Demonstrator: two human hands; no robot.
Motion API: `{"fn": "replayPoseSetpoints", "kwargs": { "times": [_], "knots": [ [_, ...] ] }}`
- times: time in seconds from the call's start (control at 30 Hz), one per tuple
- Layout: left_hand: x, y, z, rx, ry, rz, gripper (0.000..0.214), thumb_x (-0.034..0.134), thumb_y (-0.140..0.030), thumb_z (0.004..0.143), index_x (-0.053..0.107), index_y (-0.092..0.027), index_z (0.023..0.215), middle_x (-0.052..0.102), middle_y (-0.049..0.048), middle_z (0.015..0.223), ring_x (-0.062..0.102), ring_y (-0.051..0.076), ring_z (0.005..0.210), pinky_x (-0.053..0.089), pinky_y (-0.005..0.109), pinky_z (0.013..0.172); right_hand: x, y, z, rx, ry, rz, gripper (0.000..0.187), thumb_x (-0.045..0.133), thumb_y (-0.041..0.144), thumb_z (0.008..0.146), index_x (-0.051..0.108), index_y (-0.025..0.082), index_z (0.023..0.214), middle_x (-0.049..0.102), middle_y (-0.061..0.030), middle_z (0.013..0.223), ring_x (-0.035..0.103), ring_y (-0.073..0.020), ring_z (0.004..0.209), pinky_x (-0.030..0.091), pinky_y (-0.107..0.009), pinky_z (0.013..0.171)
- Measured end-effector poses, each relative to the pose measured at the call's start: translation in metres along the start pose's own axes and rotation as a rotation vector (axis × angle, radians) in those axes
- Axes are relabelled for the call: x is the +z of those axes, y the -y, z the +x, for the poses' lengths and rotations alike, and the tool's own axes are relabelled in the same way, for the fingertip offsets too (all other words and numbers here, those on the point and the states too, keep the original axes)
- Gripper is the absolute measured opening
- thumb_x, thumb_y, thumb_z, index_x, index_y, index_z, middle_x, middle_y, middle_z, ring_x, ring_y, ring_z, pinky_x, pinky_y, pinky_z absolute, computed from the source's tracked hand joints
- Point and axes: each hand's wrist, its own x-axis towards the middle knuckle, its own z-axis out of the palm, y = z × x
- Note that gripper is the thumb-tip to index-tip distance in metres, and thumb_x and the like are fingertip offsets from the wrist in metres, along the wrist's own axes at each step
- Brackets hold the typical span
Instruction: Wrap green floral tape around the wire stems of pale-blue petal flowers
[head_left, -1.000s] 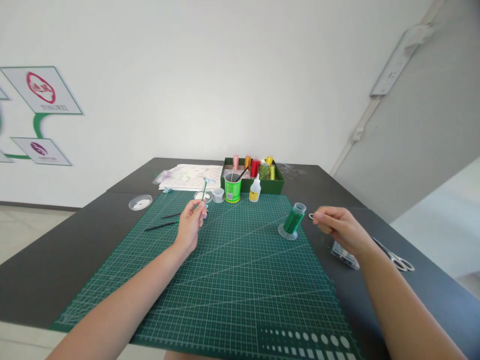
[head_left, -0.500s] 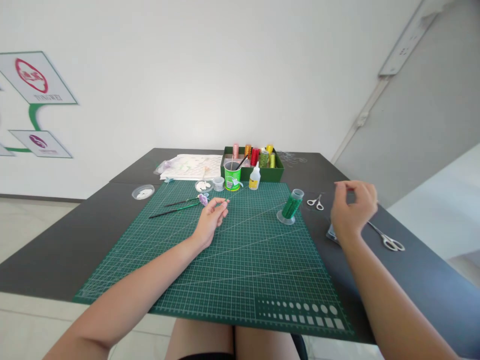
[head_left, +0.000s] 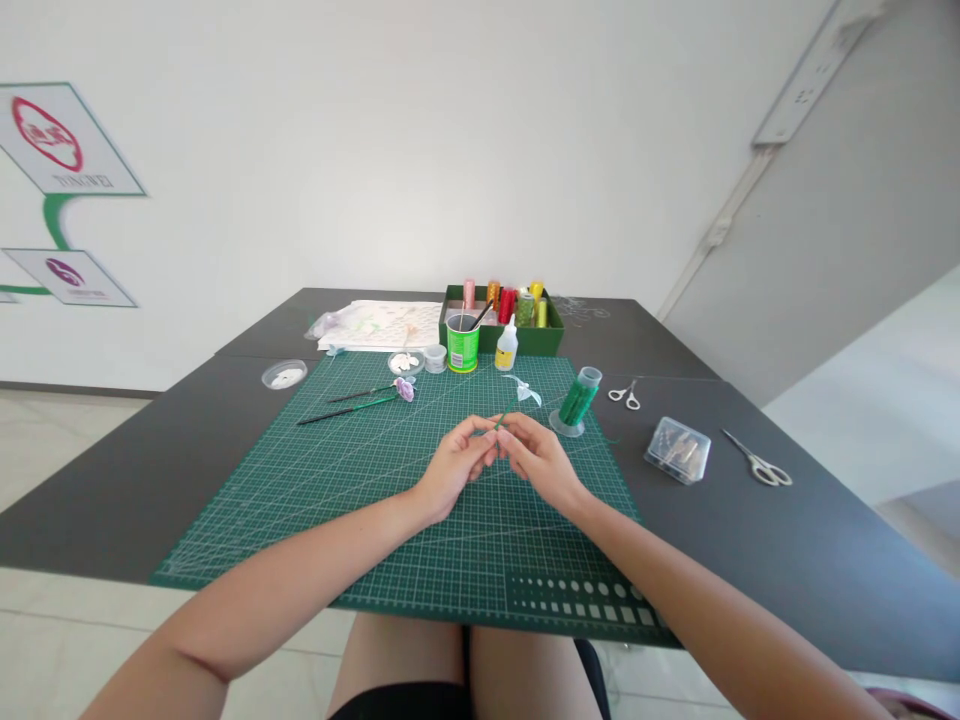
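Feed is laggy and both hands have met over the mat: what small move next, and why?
Probably draw green thread from the spool onto the stem. Both hands, left and right, pinch the thin green stem of the small white flower above the mat, and the spool stands just right of the flower. Whether thread is already attached cannot be seen.

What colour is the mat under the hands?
Dark green with a pale grid, shown in the head view: mat.

A green gridded cutting mat [head_left: 420, 520] covers the dark surface [head_left: 787, 540]. Right of it lie small white-handled scissors [head_left: 624, 396], a clear plastic box [head_left: 678, 450] and larger scissors [head_left: 756, 466].
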Motion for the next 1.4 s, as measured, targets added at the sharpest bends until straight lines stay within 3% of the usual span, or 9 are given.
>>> {"fn": "replayPoseSetpoints", "kwargs": {
  "times": [0.1,0.17,0.37,0.73,1.4],
  "knots": [
    [-0.001,0.002,0.002,0.035,-0.029,0.052,0.044,0.073,-0.057,0.083,0.059,-0.018,0.098,0.05,-0.0072,0.061,0.028,0.007,0.048,0.015,0.023,0.047,-0.001,0.002,0.001,0.011,-0.119,-0.035,0.037,0.068,0.054,0.087,0.071,0.018,0.099,0.034,0.0075,0.054,0.029,-0.0104,0.051,0.024,-0.028,0.05],
    [-0.002,0.003,0.004,0.066,-0.052,0.097,0.044,0.071,-0.058,0.084,0.059,-0.018,0.099,0.052,-0.0068,0.062,0.029,0.008,0.048,0.017,0.023,0.048,-0.002,0.003,0.002,0.047,-0.17,-0.027,0.038,0.071,0.055,0.084,0.071,0.018,0.095,0.031,0.0078,0.053,0.024,-0.0104,0.051,0.02,-0.029,0.05],
    [-0.005,0.007,0.006,0.161,-0.056,0.248,0.041,0.064,-0.059,0.089,0.06,-0.018,0.098,0.056,-0.005,0.062,0.034,0.01,0.05,0.023,0.024,0.052,-0.003,-0.002,0.005,0.109,-0.193,0.03,0.042,0.077,0.059,0.076,0.074,0.019,0.091,0.03,0.008,0.051,0.02,-0.0101,0.05,0.016,-0.03,0.051],
    [-0.005,0.008,0.009,0.191,-0.037,0.32,0.038,0.061,-0.057,0.091,0.059,-0.018,0.091,0.058,-0.0031,0.063,0.047,0.014,0.058,0.036,0.026,0.06,-0.006,-0.004,0.007,0.088,-0.23,0.006,0.038,0.079,0.055,0.073,0.077,0.019,0.083,0.029,0.0071,0.053,0.02,-0.0107,0.054,0.016,-0.03,0.053],
    [-0.009,0.011,0.014,0.116,-0.021,0.326,0.038,0.057,-0.058,0.091,0.058,-0.02,0.086,0.06,-0.0017,0.064,0.036,0.012,0.053,0.027,0.026,0.053,-0.01,-0.007,0.008,0.125,-0.168,-0.004,0.036,0.076,0.053,0.077,0.075,0.018,0.083,0.029,0.0071,0.052,0.019,-0.0095,0.052,0.013,-0.03,0.052]
  ]
}}
